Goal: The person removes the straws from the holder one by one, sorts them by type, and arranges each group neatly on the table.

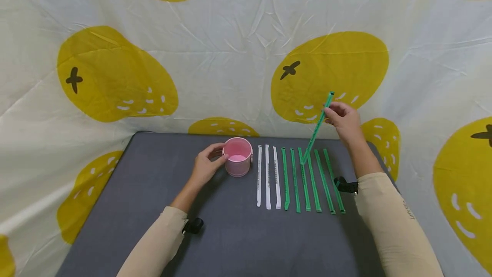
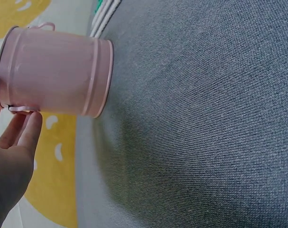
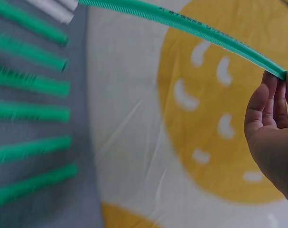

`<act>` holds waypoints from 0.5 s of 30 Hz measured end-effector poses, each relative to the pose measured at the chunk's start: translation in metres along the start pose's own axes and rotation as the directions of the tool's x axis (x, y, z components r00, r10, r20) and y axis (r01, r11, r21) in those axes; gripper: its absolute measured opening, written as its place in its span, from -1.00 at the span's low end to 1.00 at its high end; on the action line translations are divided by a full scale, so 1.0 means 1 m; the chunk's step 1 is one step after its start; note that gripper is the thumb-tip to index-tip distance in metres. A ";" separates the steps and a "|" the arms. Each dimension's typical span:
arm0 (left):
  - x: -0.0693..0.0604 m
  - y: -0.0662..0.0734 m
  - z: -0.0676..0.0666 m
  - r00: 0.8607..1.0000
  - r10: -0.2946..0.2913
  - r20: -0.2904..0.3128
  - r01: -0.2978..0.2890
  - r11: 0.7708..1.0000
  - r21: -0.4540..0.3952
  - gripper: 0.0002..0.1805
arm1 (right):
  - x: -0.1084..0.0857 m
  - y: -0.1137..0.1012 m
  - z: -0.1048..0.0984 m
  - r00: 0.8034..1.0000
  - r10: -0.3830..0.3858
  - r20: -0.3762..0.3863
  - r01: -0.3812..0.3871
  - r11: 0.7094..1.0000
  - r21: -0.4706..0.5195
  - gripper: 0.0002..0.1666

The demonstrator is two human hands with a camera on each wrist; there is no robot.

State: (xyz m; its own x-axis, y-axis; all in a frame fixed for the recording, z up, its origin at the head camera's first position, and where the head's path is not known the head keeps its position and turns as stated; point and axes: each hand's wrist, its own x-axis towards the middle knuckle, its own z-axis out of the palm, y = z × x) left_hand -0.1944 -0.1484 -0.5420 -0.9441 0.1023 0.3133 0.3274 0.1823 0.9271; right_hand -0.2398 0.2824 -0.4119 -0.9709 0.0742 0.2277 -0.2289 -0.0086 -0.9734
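Observation:
In the head view my right hand (image 1: 344,121) is raised above the table's back right. Its thumb and fingers pinch a slim green wrapped straw (image 1: 317,127) near the top end, and the straw slants down to the left. Dark print runs along it in the right wrist view, where the straw (image 3: 181,26) bows slightly. My left hand (image 1: 207,163) holds the left side of a small pink bucket (image 1: 237,166) that stands upright on the table. In the left wrist view the thumb touches the loop on the bucket (image 2: 53,73), with other fingertips at the rim. The bucket's visible inside holds nothing.
Right of the bucket, three white wrapped straws (image 1: 267,178) lie in a row on the dark grey table (image 1: 238,234). Several green wrapped straws (image 1: 295,183) continue that row to the right. A white cloth (image 1: 223,80) with yellow fruit shapes hangs behind the table.

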 end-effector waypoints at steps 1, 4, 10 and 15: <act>0.000 0.000 0.000 1.000 0.000 -0.003 0.000 1.000 0.003 -0.51 | -0.002 0.002 -0.007 1.000 0.011 -0.002 -0.011 1.000 -0.010 -0.69; 0.001 0.001 -0.001 1.000 -0.001 -0.010 0.001 1.000 0.018 -0.52 | -0.008 0.010 -0.027 0.999 0.039 -0.019 -0.041 0.994 -0.097 -0.75; 0.001 0.001 0.000 1.000 0.006 -0.008 -0.006 0.999 0.036 -0.54 | -0.015 0.030 -0.063 0.997 0.059 -0.046 -0.072 0.926 -0.370 -0.59; 0.001 0.001 0.000 1.000 0.010 -0.011 -0.009 1.000 0.015 -0.52 | -0.023 0.046 -0.084 0.994 0.094 -0.063 -0.113 0.871 -0.479 -0.41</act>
State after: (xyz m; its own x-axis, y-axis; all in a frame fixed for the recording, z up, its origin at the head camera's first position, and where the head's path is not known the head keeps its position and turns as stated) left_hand -0.1948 -0.1485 -0.5411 -0.9413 0.0929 0.3245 0.3368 0.1957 0.9210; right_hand -0.2223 0.3640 -0.4635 -0.9818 0.1357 0.1328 -0.0560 0.4614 -0.8854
